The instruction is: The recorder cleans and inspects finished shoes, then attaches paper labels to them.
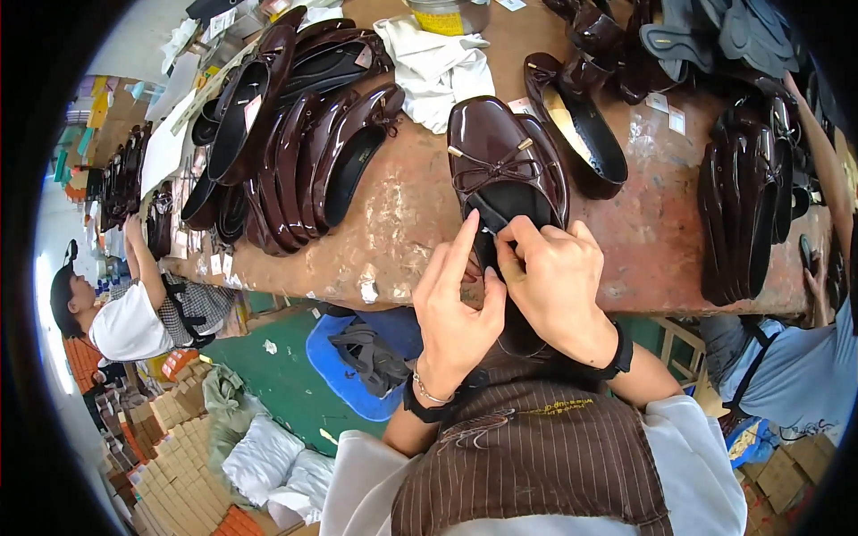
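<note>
Striped brown apron [536, 464] fills the bottom of my view, with the shoe [478, 125] I am working on just beyond it. This glossy dark brown shoe lies straight ahead, its long axis running away from the body: toe toward the far side, heel near the apron, past the near edge of the tabletop [384, 223]. Both hands are at its opening, so neither is nearer: my left hand [456, 299] comes at it from the left, my right hand [559, 290] from the right and over the top. The right seems to pinch the dark lining [508, 204] between thumb and forefinger, behind the bow [500, 170]; the left lays forefinger and thumb against it, and I cannot tell whether they grip. Another brown shoe partly shows behind its right side. Farther out, a tilted row of shoes [286, 179] stands left, a stack [737, 205] right, a white cloth [433, 67] beyond the toe. As for writing, the apron bears yellow lettering, upside down to me; a yellow label marks the tub [447, 20]; small white tags [677, 120] lie on the tabletop, their print too small to make out.
</note>
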